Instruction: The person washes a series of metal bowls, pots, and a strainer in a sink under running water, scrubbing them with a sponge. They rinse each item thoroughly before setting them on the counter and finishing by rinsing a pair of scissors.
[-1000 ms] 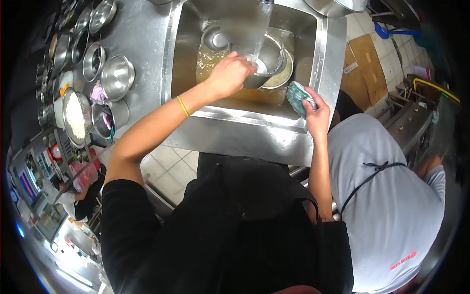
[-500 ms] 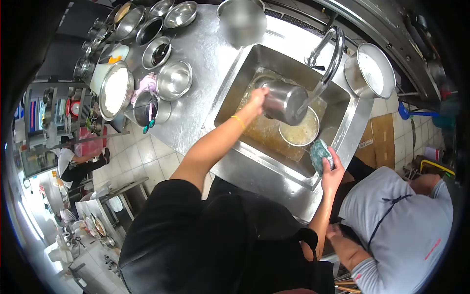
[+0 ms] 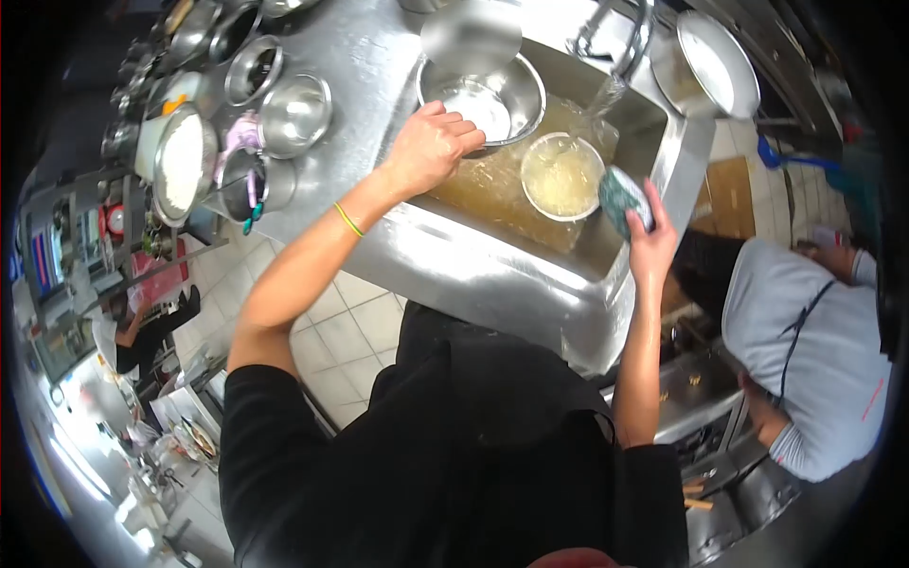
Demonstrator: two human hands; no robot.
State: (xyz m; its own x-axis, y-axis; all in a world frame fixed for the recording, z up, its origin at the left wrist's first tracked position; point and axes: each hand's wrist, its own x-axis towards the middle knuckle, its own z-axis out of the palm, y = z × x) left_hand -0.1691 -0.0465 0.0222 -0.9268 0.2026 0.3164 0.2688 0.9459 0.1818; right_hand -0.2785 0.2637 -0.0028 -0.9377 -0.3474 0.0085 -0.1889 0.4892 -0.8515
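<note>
Hands at a steel sink, one on a bowl, one on a scrubber.

Head view: the left hand (image 3: 431, 147) is closed over the near rim of a steel bowl (image 3: 483, 99), which sits tilted at the far left corner of the sink (image 3: 492, 275), above murky water. Just right of it, a round bowl of cloudy liquid (image 3: 561, 176) stands in the basin under a stream from the tap (image 3: 615, 38). The right hand (image 3: 651, 241) grips a green scouring pad (image 3: 625, 197) at the sink's right edge, touching that bowl's rim. Left of the sink, the counter (image 3: 369, 76) carries many steel bowls (image 3: 295, 114). At the right, another person in a grey shirt (image 3: 824, 331) bends low.
</note>
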